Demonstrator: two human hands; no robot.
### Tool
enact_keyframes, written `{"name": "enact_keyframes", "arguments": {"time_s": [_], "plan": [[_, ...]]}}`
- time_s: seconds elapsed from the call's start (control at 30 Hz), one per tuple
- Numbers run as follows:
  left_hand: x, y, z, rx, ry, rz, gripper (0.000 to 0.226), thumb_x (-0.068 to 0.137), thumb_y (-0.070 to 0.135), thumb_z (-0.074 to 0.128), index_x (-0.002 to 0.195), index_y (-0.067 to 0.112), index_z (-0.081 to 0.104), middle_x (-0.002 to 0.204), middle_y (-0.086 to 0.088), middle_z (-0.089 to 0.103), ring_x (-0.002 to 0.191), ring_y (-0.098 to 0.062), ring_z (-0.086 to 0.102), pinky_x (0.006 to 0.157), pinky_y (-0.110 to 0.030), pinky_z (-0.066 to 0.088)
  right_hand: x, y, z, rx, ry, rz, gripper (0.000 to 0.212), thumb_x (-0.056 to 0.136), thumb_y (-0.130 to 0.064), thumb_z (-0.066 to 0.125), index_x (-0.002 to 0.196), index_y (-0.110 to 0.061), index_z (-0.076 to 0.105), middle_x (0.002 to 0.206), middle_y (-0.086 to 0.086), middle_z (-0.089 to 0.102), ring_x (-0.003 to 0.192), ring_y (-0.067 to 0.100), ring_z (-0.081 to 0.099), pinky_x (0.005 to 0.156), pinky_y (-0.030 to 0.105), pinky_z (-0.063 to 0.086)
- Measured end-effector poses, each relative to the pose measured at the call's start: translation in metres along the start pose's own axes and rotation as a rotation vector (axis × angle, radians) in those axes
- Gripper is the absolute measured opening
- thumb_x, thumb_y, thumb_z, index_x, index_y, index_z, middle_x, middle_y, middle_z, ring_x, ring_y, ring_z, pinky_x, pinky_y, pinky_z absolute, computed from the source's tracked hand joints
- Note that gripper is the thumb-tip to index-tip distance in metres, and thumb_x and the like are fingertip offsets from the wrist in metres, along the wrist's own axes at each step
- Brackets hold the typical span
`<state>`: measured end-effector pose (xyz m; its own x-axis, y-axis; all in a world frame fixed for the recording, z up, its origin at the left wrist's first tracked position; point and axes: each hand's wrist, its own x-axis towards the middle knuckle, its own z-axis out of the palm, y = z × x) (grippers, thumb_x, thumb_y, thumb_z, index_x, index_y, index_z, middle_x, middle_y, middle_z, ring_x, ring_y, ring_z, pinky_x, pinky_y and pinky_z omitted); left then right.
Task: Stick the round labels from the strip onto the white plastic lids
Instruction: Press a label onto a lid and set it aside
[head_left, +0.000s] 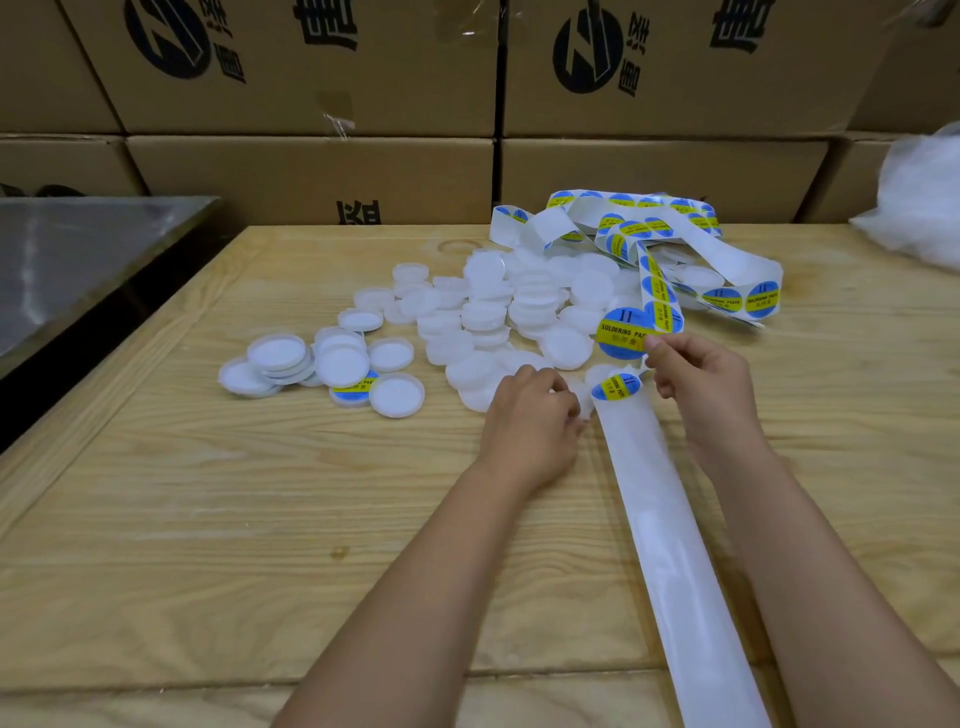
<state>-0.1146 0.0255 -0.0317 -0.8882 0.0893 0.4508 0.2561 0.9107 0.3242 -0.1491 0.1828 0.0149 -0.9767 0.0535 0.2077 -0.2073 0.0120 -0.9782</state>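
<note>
Grainy wooden table (208, 493), matt white plastic lids (483, 317), glossy paper strip (660, 519), cardboard boxes (311, 166).

White lids (488, 312) and strip (660, 519), blue-and-yellow labels (623, 332), pale grained worktop (208, 519), brown boxes (311, 166) printed black.

Single wide-angle head view, facing forward-down across wooden table (208, 493), close; cardboard boxes (311, 166) at far edge.

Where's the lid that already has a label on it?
Head view, left of centre: the labelled lid sits in the small left cluster, partly covered by two plain white lids, well left of the left hand.
</note>
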Motion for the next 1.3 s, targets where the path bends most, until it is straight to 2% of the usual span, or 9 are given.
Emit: {"name": "enact_keyframes", "arguments": {"time_s": [0.2, 0.33, 0.43, 0.53, 0.83, 1.0, 1.1, 1.2, 1.3], "plan": [[0.001, 0.006, -0.007, -0.324, 0.155, -0.203, 0.011, 0.092, 0.015, 0.053, 0.092, 0.008, 0.061, 0.093, -0.005, 0.060, 0.083, -0.017, 0.055, 0.072, -0.028, 0.042, -0.004, -0.004, 0.009, 0.051, -0.081, -0.046, 0.022, 0.089, -0.004, 0.058, 0.099, -0.024, 0.058, 0.062, -0.001, 0.057, 0.045, 0.003, 0.049, 0.046, 0.015, 0.040], [0.007, 0.012, -0.016, -1.076, 0.285, -0.553, 0.006, 0.093, 0.006, 0.052, 0.089, 0.007, 0.056, 0.067, -0.003, 0.061, 0.057, -0.007, 0.062, 0.066, -0.024, 0.054, -0.005, 0.001, 0.013, -0.097, -0.069, -0.056, 0.037, 0.090, -0.008, 0.058, 0.122, -0.025, 0.047, 0.082, 0.000, 0.061, 0.058, 0.005, 0.057, 0.057, 0.022, 0.046], [0.011, 0.011, -0.019, -1.536, 0.243, -0.597, 0.014, 0.097, 0.000, 0.044, 0.087, 0.001, 0.054, 0.066, -0.005, 0.063, 0.060, -0.012, 0.066, 0.066, -0.026, 0.058, -0.006, 0.007, 0.019, -0.186, -0.068, -0.071, 0.050, 0.090, -0.015, 0.060, 0.136, -0.020, 0.040, 0.095, -0.003, 0.064, 0.074, 0.013, 0.060, 0.072, 0.031, 0.048], [0.009, 0.012, -0.021, -1.750, 0.091, -0.572, 0.015, 0.097, -0.001, 0.041, 0.088, 0.000, 0.053, 0.076, -0.009, 0.066, 0.067, -0.015, 0.069, 0.065, -0.024, 0.057, -0.010, 0.011, 0.028, -0.144, -0.095, -0.044, 0.055, 0.090, -0.017, 0.061, 0.139, -0.019, 0.035, 0.091, -0.009, 0.067, 0.074, 0.009, 0.063, 0.069, 0.020, 0.049], [0.008, 0.005, -0.028, -1.781, -0.136, -0.609, 0.029, 0.098, 0.026, 0.043, 0.100, 0.002, 0.060, 0.088, -0.023, 0.070, 0.079, -0.032, 0.071, 0.068, -0.032, 0.059, -0.011, 0.008, 0.027, 0.015, -0.079, -0.050, 0.047, 0.087, 0.000, 0.061, 0.126, -0.022, 0.045, 0.076, -0.009, 0.067, 0.066, -0.001, 0.062, 0.069, 0.010, 0.047], [0.007, 0.002, -0.025, -1.665, -0.101, -0.607, 0.026, 0.099, 0.013, 0.044, 0.112, -0.006, 0.055, 0.092, -0.022, 0.067, 0.075, -0.028, 0.071, 0.069, -0.031, 0.059, -0.012, 0.007, 0.028, -0.032, -0.153, -0.093, 0.048, 0.088, 0.000, 0.060, 0.129, -0.018, 0.044, 0.083, -0.001, 0.069, 0.075, 0.006, 0.064, 0.076, 0.018, 0.049], [0.008, 0.002, -0.025, -1.677, -0.048, -0.629, 0.021, 0.097, 0.007, 0.044, 0.107, -0.007, 0.057, 0.094, -0.021, 0.066, 0.076, -0.025, 0.071, 0.071, -0.030, 0.059, -0.012, 0.005, 0.027, -0.018, -0.070, -0.110, 0.034, 0.087, -0.010, 0.064, 0.115, -0.025, 0.051, 0.091, 0.000, 0.070, 0.086, 0.011, 0.064, 0.080, 0.026, 0.049], [0.009, 0.001, -0.025, -1.703, 0.006, -0.668, 0.018, 0.097, 0.003, 0.044, 0.106, -0.007, 0.056, 0.094, -0.019, 0.065, 0.073, -0.022, 0.071, 0.068, -0.027, 0.059, -0.011, 0.000, 0.023, 0.128, 0.056, -0.074, 0.008, 0.087, -0.013, 0.065, 0.091, -0.020, 0.064, 0.084, -0.002, 0.068, 0.074, 0.004, 0.063, 0.063, 0.019, 0.050], [0.010, 0.000, -0.024, -1.696, 0.002, -0.665, 0.017, 0.097, 0.003, 0.044, 0.099, -0.005, 0.059, 0.091, -0.017, 0.067, 0.073, -0.020, 0.071, 0.067, -0.026, 0.059, -0.010, -0.001, 0.021, 0.143, 0.004, 0.045, 0.009, 0.087, -0.018, 0.065, 0.079, -0.015, 0.068, 0.078, -0.002, 0.068, 0.069, 0.013, 0.059, 0.064, 0.023, 0.050]]}}
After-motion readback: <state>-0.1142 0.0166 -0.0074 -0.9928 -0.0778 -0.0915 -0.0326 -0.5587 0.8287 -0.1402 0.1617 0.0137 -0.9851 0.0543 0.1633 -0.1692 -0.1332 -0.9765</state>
